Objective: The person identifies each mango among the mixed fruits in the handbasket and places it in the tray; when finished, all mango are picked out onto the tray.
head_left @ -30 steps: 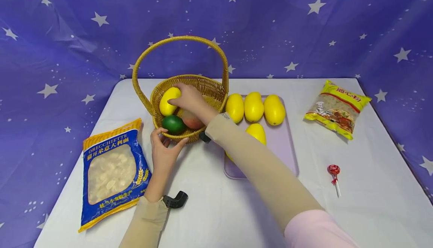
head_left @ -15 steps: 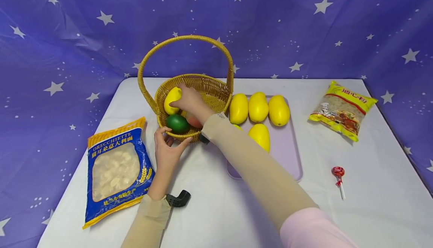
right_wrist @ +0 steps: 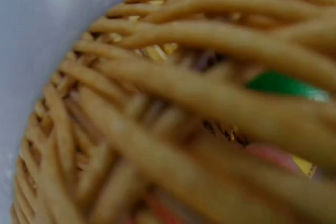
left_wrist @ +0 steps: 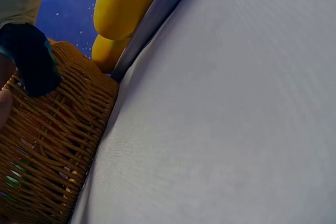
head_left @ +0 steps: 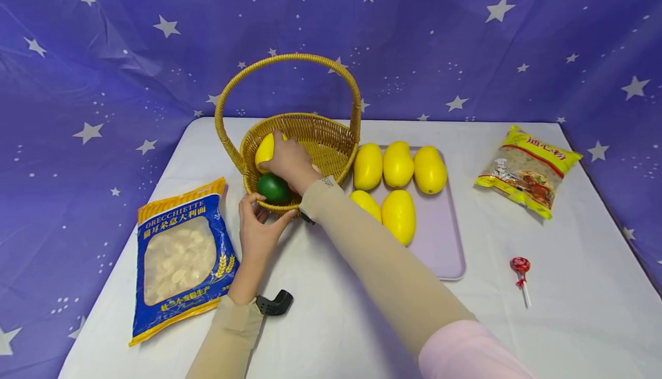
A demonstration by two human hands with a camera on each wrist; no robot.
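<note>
My right hand (head_left: 291, 158) reaches into the wicker basket (head_left: 336, 148) and grips a yellow mango (head_left: 265, 150) at its left side. The palm and fingers hide much of that fruit. Below it, a dark green oval fruit (head_left: 274, 189) lies against the near wall. A reddish fruit is almost wholly covered by the right hand and wrist. My left hand (head_left: 257, 231) holds the basket's near rim, with its thumb and forefinger spread along it. In the right wrist view, blurred weave (right_wrist: 173, 82) fills the picture and the right hand is not visible.
Beside the basket, a lilac tray (head_left: 439, 247) carries several yellow mangoes (head_left: 398, 163). A blue orecchiette bag (head_left: 181, 258) lies left of my left hand. At the right are a yellow pasta bag (head_left: 527, 171) and a red lollipop (head_left: 520, 265). The arched handle (head_left: 287, 56) rises over the basket.
My right hand has turned and covers more of the yellow mango, which stays at the basket's left. The sleeve has shifted, uncovering tray mangoes. My left hand stays on the rim.
</note>
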